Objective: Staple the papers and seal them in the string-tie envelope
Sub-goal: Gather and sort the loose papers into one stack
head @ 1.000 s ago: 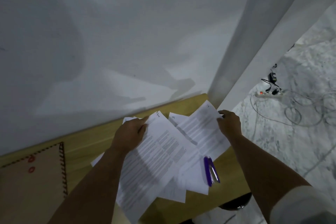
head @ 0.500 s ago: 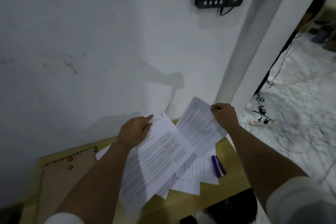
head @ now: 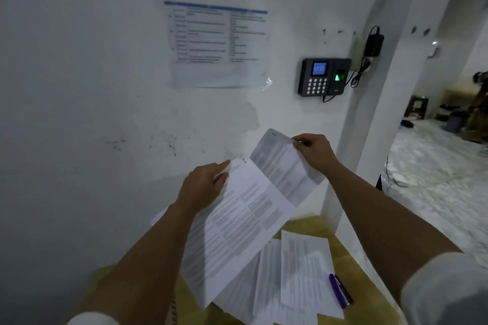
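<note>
Two hands (head: 203, 187) hold sheets (head: 237, 224) numbered 1 and 2.

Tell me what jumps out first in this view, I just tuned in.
Two printed white sheets held up mid-frame: the left hand grips the sheet marked 1, the right hand pinches the sheet marked 2. More loose white pages and a purple stapler lie on the yellow wooden table below.

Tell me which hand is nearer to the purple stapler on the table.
Right. The right hand is raised above the stapler, pinching the sheet marked 2. The left hand grips the sheet marked 1 farther left.
</note>
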Motion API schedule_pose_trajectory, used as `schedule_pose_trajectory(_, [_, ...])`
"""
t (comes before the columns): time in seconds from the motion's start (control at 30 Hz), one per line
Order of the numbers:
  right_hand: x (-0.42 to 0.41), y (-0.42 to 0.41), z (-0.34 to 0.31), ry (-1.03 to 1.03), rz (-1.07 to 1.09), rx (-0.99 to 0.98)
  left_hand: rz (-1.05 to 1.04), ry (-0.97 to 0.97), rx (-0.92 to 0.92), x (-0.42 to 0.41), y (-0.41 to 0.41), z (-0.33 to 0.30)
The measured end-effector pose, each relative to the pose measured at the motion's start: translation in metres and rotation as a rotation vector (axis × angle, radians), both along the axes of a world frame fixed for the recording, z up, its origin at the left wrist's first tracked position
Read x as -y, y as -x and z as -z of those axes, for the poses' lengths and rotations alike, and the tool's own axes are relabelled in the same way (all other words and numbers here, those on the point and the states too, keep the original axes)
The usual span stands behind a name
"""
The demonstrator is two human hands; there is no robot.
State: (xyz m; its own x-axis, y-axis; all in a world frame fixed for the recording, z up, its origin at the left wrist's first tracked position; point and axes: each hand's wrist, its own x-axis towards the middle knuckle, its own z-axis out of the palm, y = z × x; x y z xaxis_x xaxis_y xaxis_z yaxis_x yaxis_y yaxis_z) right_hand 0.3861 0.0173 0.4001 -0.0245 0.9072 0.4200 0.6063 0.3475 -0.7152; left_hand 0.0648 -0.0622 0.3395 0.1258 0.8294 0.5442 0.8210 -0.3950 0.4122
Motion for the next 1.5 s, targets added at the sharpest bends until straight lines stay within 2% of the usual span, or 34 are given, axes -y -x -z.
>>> schedule_pose_trajectory(0.23, [0.013,0.049,-0.034,0.180,-0.197,-0.190,0.014,-0.122,0.210,0.011,0.012,-0.039])
schedule_pose_trajectory(0.37, [0.017,0.068,-0.038,0.360,-0.365,-0.296,-0.022,-0.107,0.390,0.013,0.016,-0.050])
schedule_pose_trajectory(0.47, [0.025,0.081,-0.044,0.446,-0.429,-0.374,-0.051,-0.092,0.443,0.015,0.019,-0.054])
schedule_pose_trajectory(0.67, [0.031,0.095,-0.041,0.454,-0.472,-0.298,-0.162,-0.059,0.435,0.019,0.025,-0.052])
schedule_pose_trajectory(0.77, [0.034,0.104,-0.038,0.328,-0.413,-0.163,-0.212,-0.045,0.452,0.019,0.023,-0.043])
schedule_pose_trajectory(0.87, [0.031,0.111,-0.029,0.195,-0.365,-0.077,-0.211,0.022,0.515,0.015,0.021,-0.030])
schedule_pose_trajectory(0.93, [0.030,0.113,-0.025,0.177,-0.368,-0.056,-0.205,0.060,0.554,0.013,0.019,-0.023])
schedule_pose_trajectory(1.03, [0.025,0.110,-0.021,0.286,-0.437,-0.092,-0.180,0.113,0.605,0.006,0.018,-0.016])
schedule_pose_trajectory(1.17, [0.006,0.101,-0.009,0.493,-0.500,-0.157,-0.102,0.353,0.658,-0.012,0.018,0.001])
schedule_pose_trajectory(1.27, [-0.012,0.089,0.009,0.540,-0.462,-0.187,-0.109,0.465,0.651,-0.032,0.014,0.020])
schedule_pose_trajectory(1.5, [-0.068,0.057,0.100,0.608,-0.305,-0.068,-0.115,0.640,0.573,-0.083,-0.008,0.096])
